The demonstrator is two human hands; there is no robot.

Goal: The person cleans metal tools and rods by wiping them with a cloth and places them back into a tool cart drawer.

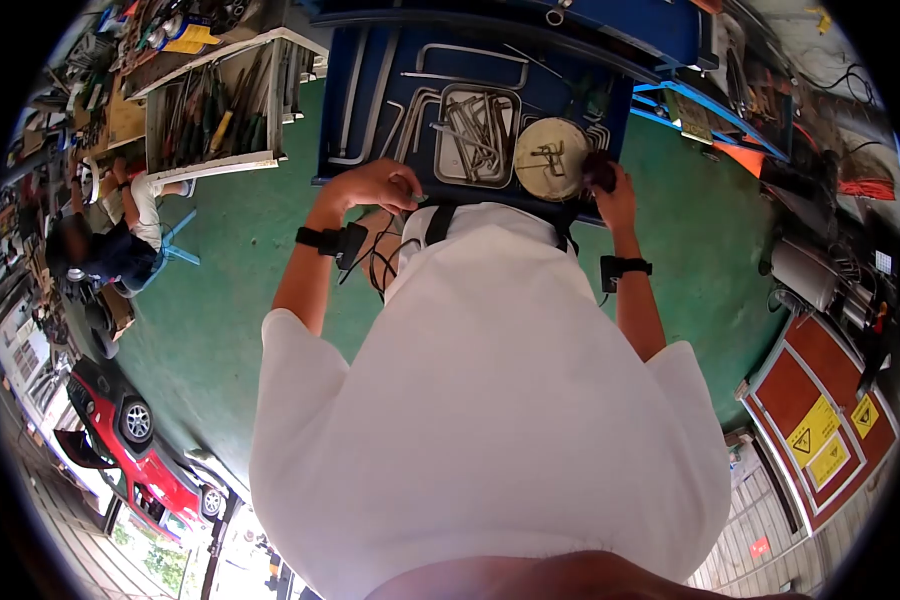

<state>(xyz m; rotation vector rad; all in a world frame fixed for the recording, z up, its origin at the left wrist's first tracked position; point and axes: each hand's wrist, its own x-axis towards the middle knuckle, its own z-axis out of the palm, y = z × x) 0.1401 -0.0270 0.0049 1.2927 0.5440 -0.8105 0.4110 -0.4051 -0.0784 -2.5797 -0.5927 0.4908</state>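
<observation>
A blue drawer [370, 172] stands pulled out in front of me, with long L-shaped hex keys [375, 95] along its left side. In its middle a metal tray [450, 165] holds a heap of smaller hex keys [478, 135]. Beside the tray sits a round, pale dish [545, 182] with a few small hex keys on it. My left hand [378, 186] is at the drawer's front edge, fingers curled together; what they hold, if anything, is hidden. Next to the dish, my right hand [616, 194] grips a dark reddish-brown rounded object [599, 172], its kind unclear.
On the left, a wooden tray [215, 165] holds several screwdrivers and other tools. A person [110, 245] sits on a blue stool [178, 245] further left. A red car [145, 465] is behind me. Black cables [378, 262] hang by my left wrist.
</observation>
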